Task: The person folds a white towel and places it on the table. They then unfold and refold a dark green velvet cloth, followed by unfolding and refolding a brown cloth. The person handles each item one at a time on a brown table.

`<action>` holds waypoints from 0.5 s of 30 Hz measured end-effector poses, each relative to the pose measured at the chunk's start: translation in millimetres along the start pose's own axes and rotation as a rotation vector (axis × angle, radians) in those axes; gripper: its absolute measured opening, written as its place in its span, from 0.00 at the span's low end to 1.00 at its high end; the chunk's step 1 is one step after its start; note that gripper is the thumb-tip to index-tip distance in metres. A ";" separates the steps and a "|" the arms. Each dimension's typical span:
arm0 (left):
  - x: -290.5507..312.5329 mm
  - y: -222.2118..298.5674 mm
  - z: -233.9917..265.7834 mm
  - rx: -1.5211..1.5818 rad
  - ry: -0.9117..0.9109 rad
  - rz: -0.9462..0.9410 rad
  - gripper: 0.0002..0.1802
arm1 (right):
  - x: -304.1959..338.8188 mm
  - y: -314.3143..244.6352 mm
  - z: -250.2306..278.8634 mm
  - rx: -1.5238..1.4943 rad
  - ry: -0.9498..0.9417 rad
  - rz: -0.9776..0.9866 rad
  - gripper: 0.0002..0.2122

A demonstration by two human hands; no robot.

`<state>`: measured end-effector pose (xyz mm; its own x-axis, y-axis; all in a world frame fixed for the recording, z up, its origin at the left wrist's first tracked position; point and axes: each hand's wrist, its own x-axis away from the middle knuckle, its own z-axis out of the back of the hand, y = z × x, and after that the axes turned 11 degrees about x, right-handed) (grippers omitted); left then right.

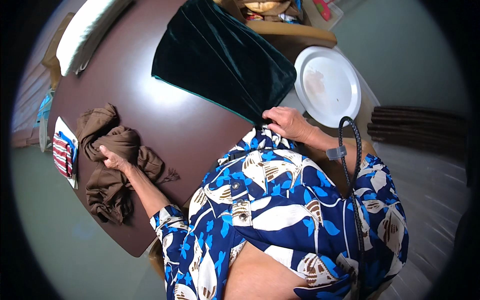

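A crumpled brown cloth [117, 142] with a fringed tassel end lies in a heap on the left of the dark brown table [150, 107]. My left hand [115, 160] grips it; the thumb shows on top, while the other fingers are mostly hidden in the folds. Toward the far side, a dark green velvet cloth [215, 62] is spread flat, its near edge running slantwise across the tabletop. At that cloth's near right corner, my right hand [289, 123] has its fingers curled closed on the fabric.
Folded striped and blue cloths [65, 154] lie at the table's left edge. White fabric [87, 37] covers something at the far left. Right of the velvet is a round white lid or tray [327, 86]. A wooden chair back [295, 34] stands beyond, and dark brown folded fabric [415, 131] lies far right.
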<state>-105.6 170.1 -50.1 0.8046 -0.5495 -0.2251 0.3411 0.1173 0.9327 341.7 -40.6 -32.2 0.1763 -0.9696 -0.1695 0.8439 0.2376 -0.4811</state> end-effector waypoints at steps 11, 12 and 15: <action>-10.9 -4.3 -3.7 -0.061 -0.017 -0.082 0.40 | -8.1 10.3 21.1 -0.220 0.294 -0.271 0.03; -11.2 -6.6 -2.0 -0.073 -0.009 -0.076 0.39 | -20.6 7.2 23.1 -0.201 0.348 -0.223 0.01; -14.4 -10.5 -9.2 -0.095 0.005 -0.055 0.39 | -67.5 -3.4 9.2 -0.031 0.422 -0.001 0.03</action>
<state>-116.3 184.4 -59.2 0.7859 -0.5529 -0.2768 0.4288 0.1649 0.8882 331.6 23.5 -11.2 -0.0531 -0.8623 -0.5037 0.8273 0.2445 -0.5058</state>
